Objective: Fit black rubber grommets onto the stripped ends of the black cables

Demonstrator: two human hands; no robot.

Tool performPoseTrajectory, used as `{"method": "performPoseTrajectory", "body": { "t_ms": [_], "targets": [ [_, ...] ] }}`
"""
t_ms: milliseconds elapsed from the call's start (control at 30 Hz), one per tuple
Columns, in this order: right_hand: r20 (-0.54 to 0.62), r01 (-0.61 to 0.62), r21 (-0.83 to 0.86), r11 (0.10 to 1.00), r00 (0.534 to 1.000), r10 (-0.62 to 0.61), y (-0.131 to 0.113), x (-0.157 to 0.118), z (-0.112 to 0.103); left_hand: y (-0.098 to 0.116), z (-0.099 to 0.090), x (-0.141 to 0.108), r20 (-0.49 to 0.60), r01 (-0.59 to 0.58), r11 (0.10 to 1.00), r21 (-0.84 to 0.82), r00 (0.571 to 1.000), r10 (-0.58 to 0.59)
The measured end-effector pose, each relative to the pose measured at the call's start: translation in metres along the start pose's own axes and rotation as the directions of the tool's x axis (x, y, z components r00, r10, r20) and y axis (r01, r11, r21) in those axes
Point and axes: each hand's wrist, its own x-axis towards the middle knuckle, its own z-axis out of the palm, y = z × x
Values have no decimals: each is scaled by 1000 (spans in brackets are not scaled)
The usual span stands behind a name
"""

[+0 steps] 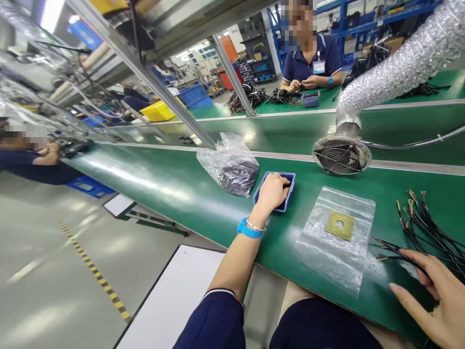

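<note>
My left hand [274, 191] reaches into a small blue bin [258, 186]. Its fingers curl down among dark contents, and the fingertips are hidden, so what they grip cannot be made out. At the lower right, my right hand [438, 295] is open, thumb spread from the fingers. Its fingers touch a few black cables [399, 248] with stripped, coloured wire ends. Beside it lies a larger bundle of black cables [432, 232] with red and yellow ends. Between my hands a clear zip bag [316, 232] lies flat, a yellowish square sponge [340, 225] with a central hole on it.
A clear plastic bag [236, 169] of dark small parts stands left of the bin. A round fan [341, 154] on a silver duct [392, 68] hangs over the green bench [163, 179]. Across the bench a co-worker [312, 63] handles small parts; another person [25, 150] sits left.
</note>
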Motion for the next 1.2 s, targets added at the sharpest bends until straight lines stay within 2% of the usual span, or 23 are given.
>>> {"method": "performPoseTrajectory", "body": {
  "t_ms": [200,267,367,400,433,500,567,600,633,700,767,833,933,1100,1167,1200],
  "targets": [
    [147,65,251,966,984,-105,-10,1,-24,4,-1,-6,-49,-18,999,28,999,19],
    [130,102,248,963,982,-137,-11,4,-25,2,-1,-8,-139,61,997,-42,988,-67],
    [110,166,133,977,977,-181,-11,8,-22,7,-5,-14,-312,147,935,-322,916,-252],
    [100,188,109,976,975,-199,-12,9,-21,12,-7,-17,-331,130,875,-466,892,-309],
    [82,205,95,974,974,-212,-12,10,-20,20,-10,-22,-308,99,776,-623,881,-360],
    [-28,225,76,971,974,-224,-12,12,-18,43,-13,-33,-127,72,455,-887,911,-393],
    [-158,253,63,965,958,-241,-13,13,-16,70,-14,-45,128,164,126,-978,958,-258],
    [-189,279,63,958,946,-263,-14,12,-14,84,-12,-51,232,240,32,-970,961,-149],
    [-183,310,68,948,938,-293,-14,11,-13,96,-10,-55,309,309,-18,-951,950,-49],
    [-73,347,75,935,937,-342,-14,8,-9,116,-3,-61,402,407,-37,-913,911,92],
    [47,336,37,941,940,-338,-14,5,-5,126,4,-63,433,444,-47,-895,889,150],
    [83,318,-28,948,945,-315,-14,3,-1,128,9,-63,445,463,-73,-884,878,178],
    [17,325,-79,942,946,-325,-14,4,3,126,12,-62,485,511,-96,-854,849,211],
    [-53,326,-50,944,943,-328,-14,5,4,123,10,-63,542,579,-71,-812,793,278],
    [-80,333,-19,943,939,-333,-14,5,3,123,10,-61,535,560,-32,-828,804,260],
    [-95,338,1,941,937,-336,-15,5,2,124,10,-60,519,530,20,-848,821,236]
  ]
}}
